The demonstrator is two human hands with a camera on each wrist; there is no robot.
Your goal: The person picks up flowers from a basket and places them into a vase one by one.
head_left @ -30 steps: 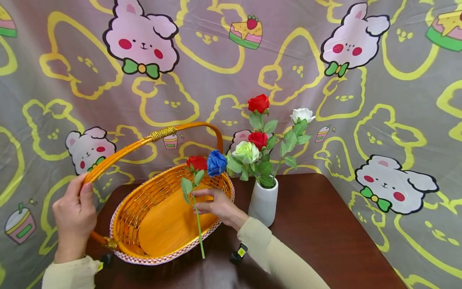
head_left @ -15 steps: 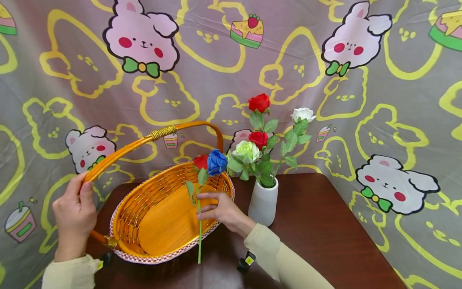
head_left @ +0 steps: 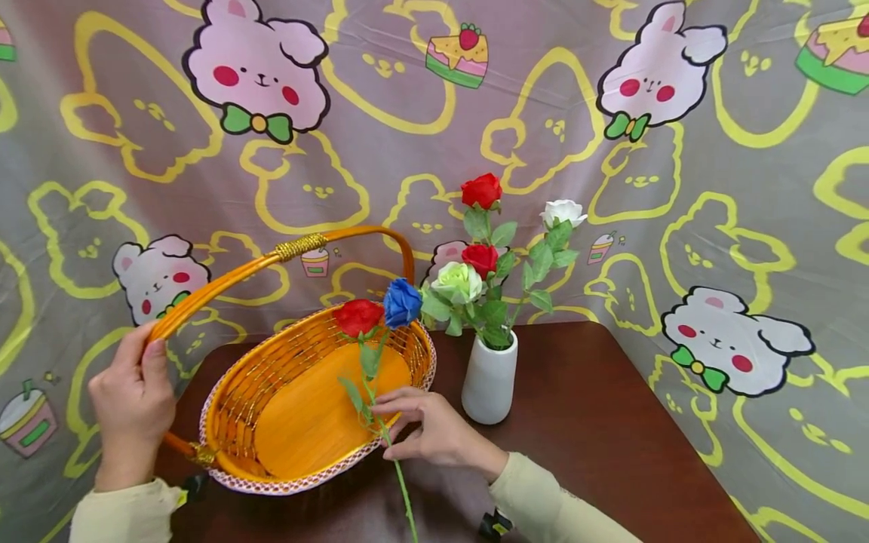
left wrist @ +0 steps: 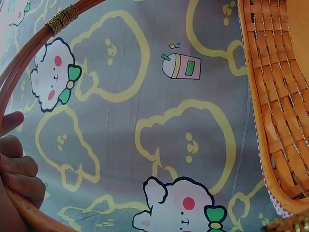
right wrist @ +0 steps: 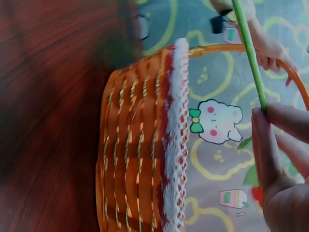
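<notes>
My left hand (head_left: pixel 132 403) grips the arched handle (head_left: pixel 224 285) of an orange woven basket (head_left: pixel 237 407) with gold trim and a white-and-red lace rim. The basket tilts, its inside facing me. My right hand (head_left: pixel 444 434) pinches the green stem (head_left: pixel 403 486) of a red rose (head_left: pixel 357 317), whose bloom shows in front of the basket's opening. In the right wrist view, thumb and finger meet on the stem (right wrist: pixel 251 53), beside the basket's outer wall (right wrist: pixel 130 159). The left wrist view shows curled fingers (left wrist: pixel 21 166) around the handle.
A white vase (head_left: pixel 490 383) stands right of the basket with red roses (head_left: pixel 481 191), a pale green rose (head_left: pixel 458 283) and a white rose (head_left: pixel 563 213). A blue rose (head_left: pixel 403 303) is at the basket's right rim; its stem's base is hidden. Behind the dark table (head_left: pixel 591 422) hangs a patterned cloth.
My right hand moved slightly right, then down and toward me with the red rose, whose bloom now leans left. The left hand keeps its grip on the basket handle.
</notes>
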